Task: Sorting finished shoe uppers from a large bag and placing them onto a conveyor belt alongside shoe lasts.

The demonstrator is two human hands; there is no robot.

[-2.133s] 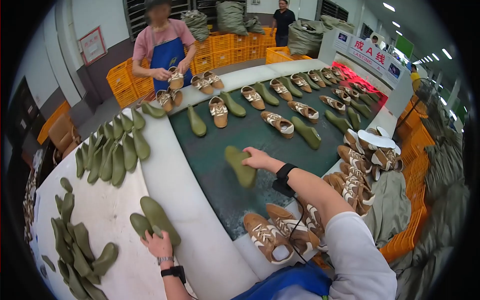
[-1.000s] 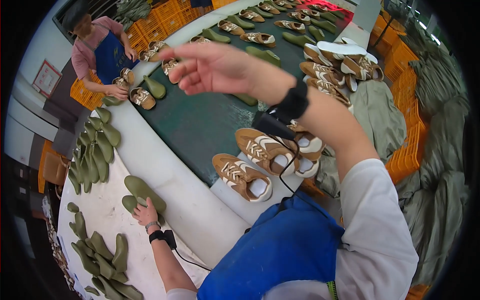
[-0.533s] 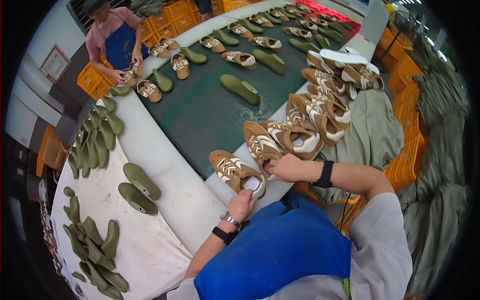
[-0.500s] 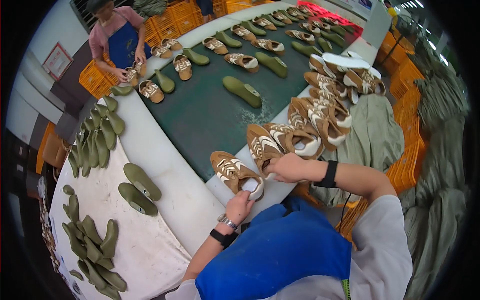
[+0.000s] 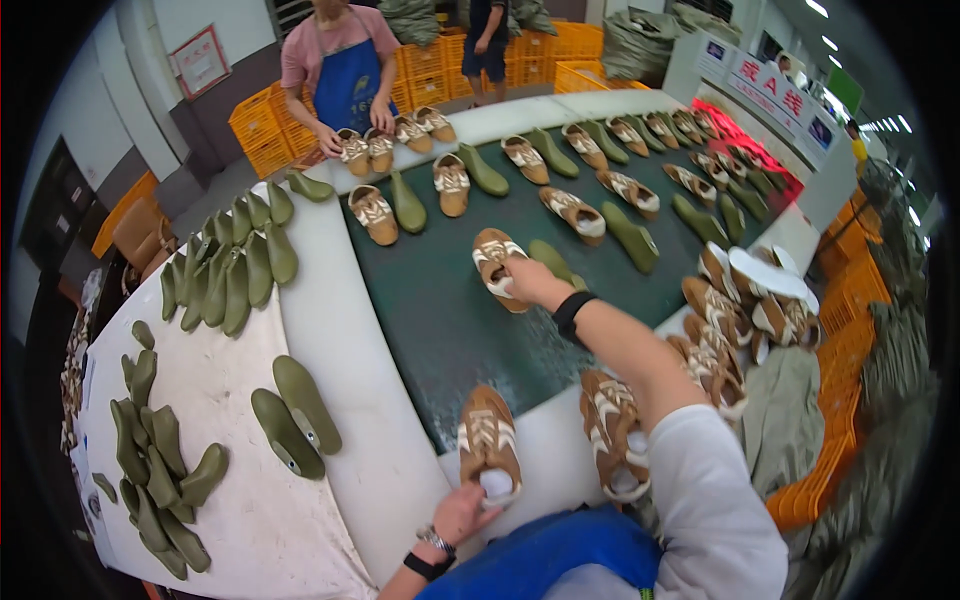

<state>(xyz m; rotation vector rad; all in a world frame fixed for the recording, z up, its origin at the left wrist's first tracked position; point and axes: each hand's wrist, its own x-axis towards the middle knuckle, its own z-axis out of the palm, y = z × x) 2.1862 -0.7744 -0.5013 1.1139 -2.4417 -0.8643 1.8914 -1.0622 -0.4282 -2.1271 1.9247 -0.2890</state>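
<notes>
My right hand [image 5: 530, 280] reaches out over the dark green belt [image 5: 425, 320] and grips a brown sneaker with white stripes [image 5: 492, 248] by its opening. A green shoe last [image 5: 550, 262] lies just beside that sneaker, partly hidden by my hand. Close to me, my left hand [image 5: 463, 516] is closed on the heel of another brown sneaker [image 5: 487, 425], whose toe points away on the white ledge. The inside of its heel looks white. To its right stand more brown sneakers [image 5: 612, 425], partly covered by my right arm.
Pairs of sneakers and green lasts line the belt. Several lasts [image 5: 235, 290] stand on the white table [image 5: 255, 520] at left. Sneakers are piled at right beside a grey-green cloth [image 5: 785, 400] and orange crates [image 5: 835, 440]. Across the belt, a person in a blue apron [image 5: 350, 85] handles sneakers.
My right hand has moved from the near ledge out over the belt, carrying a sneaker. My left hand stays at the near sneaker's heel, and that shoe now points straighter away. The view has shifted.
</notes>
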